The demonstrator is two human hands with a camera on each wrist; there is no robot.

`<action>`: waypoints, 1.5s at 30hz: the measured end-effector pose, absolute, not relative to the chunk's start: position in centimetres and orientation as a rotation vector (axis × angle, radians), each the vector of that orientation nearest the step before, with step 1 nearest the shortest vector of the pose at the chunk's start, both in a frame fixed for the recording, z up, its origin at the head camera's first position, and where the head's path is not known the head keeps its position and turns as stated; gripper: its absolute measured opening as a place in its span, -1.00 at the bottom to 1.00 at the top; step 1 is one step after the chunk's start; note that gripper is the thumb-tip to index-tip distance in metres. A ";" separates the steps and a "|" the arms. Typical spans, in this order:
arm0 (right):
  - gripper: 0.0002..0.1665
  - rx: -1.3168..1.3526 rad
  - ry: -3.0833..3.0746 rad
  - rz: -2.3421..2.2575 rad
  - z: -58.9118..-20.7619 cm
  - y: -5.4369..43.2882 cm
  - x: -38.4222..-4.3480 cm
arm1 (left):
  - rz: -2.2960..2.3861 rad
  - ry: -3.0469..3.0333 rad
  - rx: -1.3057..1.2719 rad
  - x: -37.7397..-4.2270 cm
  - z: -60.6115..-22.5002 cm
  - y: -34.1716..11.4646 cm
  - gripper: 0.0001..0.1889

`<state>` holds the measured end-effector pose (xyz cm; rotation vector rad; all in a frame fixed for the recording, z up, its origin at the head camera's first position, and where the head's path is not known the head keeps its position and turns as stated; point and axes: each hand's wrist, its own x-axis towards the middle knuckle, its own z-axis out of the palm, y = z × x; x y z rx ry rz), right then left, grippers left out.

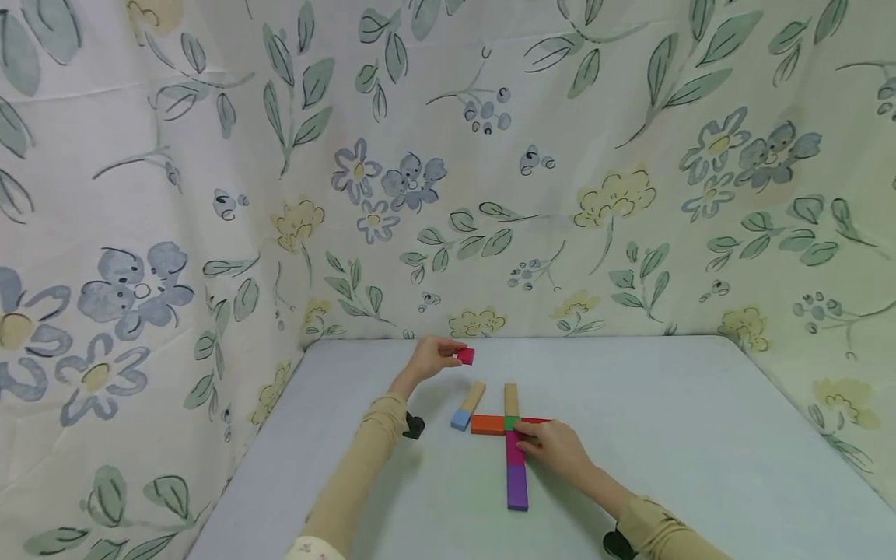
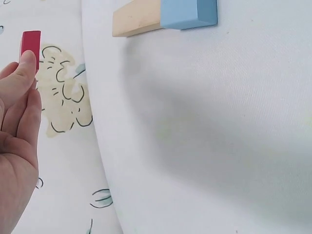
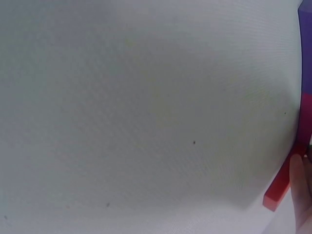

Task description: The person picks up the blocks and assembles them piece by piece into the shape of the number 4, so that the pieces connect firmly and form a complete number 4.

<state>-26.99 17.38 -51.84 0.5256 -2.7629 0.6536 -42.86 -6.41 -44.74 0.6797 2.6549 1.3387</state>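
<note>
My left hand pinches a small crimson block between thumb and fingers, raised near the table's back edge. The left wrist view shows the thumb against this block's face. My right hand rests at a cross of coloured blocks, its fingertips touching around the green block and the magenta block. An orange block extends left from the green one, a natural wood block backward. A purple block continues the front arm. The red block on the right is partly covered by that hand.
Left of the cross lies a slanted pair on the table: a wood block end to end with a light blue block. A flowered cloth hangs behind the white table and along its sides.
</note>
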 end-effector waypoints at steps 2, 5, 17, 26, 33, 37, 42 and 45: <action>-0.62 0.531 -2.759 0.655 -52.0 17.4 -27.0 | 1.329 2.665 0.688 -42.8 -45.0 -6.2 -0.64; -0.62 0.551 -2.743 0.643 -52.1 17.4 -27.1 | 1.318 2.682 0.691 -42.9 -45.4 -5.9 -0.64; -0.62 0.575 -2.733 0.634 -52.1 17.3 -27.1 | 1.295 2.723 0.697 -43.3 -46.7 -4.7 -0.64; -0.62 0.585 -2.768 0.655 -52.1 16.7 -26.9 | 1.353 2.674 0.806 -43.8 -49.5 -5.2 -0.65; -0.62 0.552 -2.782 0.679 -52.0 17.0 -27.0 | 1.338 2.705 0.714 -43.0 -49.4 -3.5 -0.64; -0.61 0.547 -2.769 0.681 -52.2 17.3 -27.2 | 1.300 2.740 0.686 -43.1 -49.6 -3.0 -0.65; -0.61 0.559 -2.747 0.685 -52.5 17.6 -27.4 | 1.254 2.740 0.651 -43.4 -49.7 -2.7 -0.65; -0.61 0.558 -2.746 0.692 -52.5 17.7 -27.4 | 1.233 2.732 0.654 -43.5 -49.8 -2.5 -0.65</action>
